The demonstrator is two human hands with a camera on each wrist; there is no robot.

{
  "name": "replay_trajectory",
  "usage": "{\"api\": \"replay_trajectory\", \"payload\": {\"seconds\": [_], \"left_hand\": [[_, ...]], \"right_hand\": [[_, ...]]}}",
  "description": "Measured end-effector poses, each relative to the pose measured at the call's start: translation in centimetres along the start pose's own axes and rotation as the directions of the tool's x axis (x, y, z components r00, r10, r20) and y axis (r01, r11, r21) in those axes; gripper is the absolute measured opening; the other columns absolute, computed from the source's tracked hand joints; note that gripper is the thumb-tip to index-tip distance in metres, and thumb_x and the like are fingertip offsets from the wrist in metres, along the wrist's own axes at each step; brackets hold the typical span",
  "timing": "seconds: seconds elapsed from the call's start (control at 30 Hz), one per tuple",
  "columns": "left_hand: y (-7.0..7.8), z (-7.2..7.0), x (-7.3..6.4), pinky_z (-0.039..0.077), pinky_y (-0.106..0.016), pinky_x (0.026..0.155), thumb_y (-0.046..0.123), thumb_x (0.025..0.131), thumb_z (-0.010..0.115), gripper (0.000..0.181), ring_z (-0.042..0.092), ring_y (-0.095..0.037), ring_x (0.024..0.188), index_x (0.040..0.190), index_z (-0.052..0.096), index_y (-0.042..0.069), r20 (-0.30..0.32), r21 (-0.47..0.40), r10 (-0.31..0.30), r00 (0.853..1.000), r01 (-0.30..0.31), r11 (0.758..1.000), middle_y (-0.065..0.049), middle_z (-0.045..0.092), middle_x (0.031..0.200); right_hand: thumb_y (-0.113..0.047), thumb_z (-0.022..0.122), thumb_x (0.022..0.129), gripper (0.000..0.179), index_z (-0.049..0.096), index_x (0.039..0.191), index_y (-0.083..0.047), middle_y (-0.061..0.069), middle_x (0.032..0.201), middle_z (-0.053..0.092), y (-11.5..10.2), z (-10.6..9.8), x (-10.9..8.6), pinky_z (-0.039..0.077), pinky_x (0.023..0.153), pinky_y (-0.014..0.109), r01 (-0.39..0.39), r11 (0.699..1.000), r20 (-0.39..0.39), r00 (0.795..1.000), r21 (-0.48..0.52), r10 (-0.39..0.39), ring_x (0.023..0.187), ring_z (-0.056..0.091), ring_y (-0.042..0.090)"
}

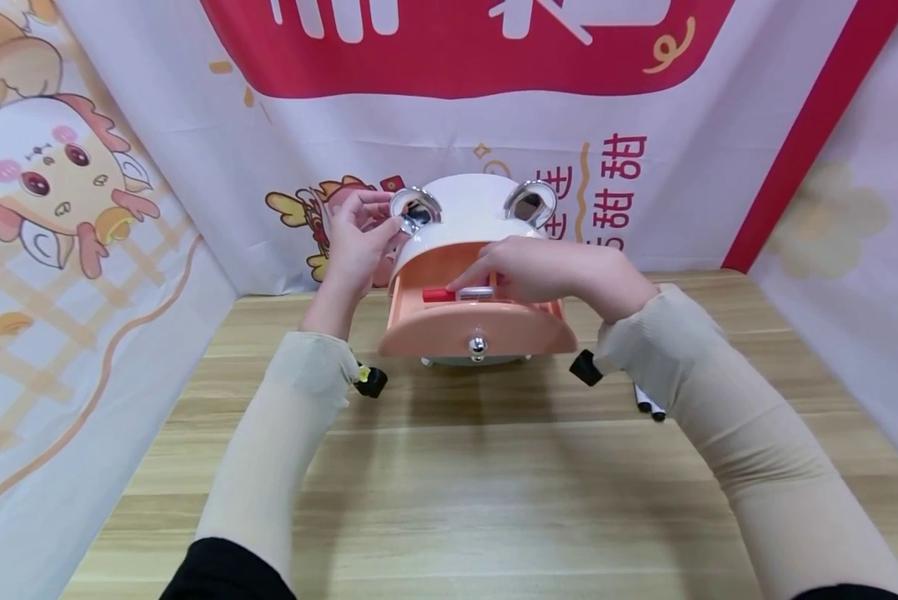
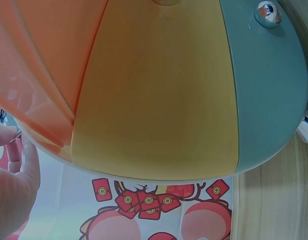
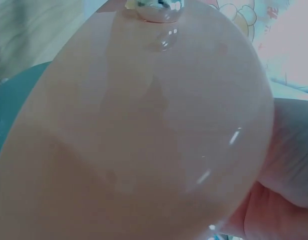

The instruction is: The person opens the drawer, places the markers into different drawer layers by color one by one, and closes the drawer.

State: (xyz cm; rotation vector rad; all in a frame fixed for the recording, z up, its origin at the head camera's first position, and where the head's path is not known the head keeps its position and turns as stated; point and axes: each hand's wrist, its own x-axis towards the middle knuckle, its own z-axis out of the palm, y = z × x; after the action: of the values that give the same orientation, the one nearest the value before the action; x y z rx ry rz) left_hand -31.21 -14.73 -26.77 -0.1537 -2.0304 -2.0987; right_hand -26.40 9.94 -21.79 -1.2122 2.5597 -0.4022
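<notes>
Chinese characters run sideways down the backdrop (image 1: 689,167), the one for "sweet" (甜) readable more than once at right and others partly hidden behind a white-topped cabinet (image 1: 464,204), while large white lettering on a red banner (image 1: 449,71) is cut off by the upper edge of the head view. Fine print on the white barrel of a red-capped marker (image 1: 475,293) is too small to read. A person in pale sleeves (image 1: 283,442) reaches forward with both arms to the cabinet, which stands on a wood-grain table (image 1: 433,500). The right hand (image 1: 542,268), bent inward at the wrist, dips into the orange drawer (image 1: 422,335) that juts from the cabinet's front, fingers curled about the marker's right end and one digit stretched down to the red cap; the marker lies crosswise, within the drawer, behind its silver knob (image 1: 478,344). The left hand (image 1: 354,246) is raised at the cabinet's left side, thumb and fingers nearly closed, pinching the rim of the left chrome ring (image 1: 418,208). Black-tipped pens (image 1: 650,407) lie on the table beside the right sleeve.
</notes>
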Motion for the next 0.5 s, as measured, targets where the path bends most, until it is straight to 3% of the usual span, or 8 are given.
{"api": "replay_trajectory", "payload": {"seconds": [0.5], "left_hand": [[0.2, 0.1, -0.2, 0.060, -0.033, 0.090, -0.001, 0.097, 0.067, 0.030, 0.061, -0.025, 0.115, 0.124, 0.061, 0.013, -0.006, 0.005, 0.003, 1.000, -0.003, 1.000, -0.009, 0.059, 0.123]], "right_hand": [[-0.020, 0.068, 0.100, 0.040, 0.066, 0.138, -0.030, -0.008, 0.128, 0.066, 1.3, 1.1, 0.8, 0.048, 0.087, 0.034, -0.037, 0.994, 0.012, 0.999, 0.107, 0.036, 0.107, 0.057, 0.018]]}}
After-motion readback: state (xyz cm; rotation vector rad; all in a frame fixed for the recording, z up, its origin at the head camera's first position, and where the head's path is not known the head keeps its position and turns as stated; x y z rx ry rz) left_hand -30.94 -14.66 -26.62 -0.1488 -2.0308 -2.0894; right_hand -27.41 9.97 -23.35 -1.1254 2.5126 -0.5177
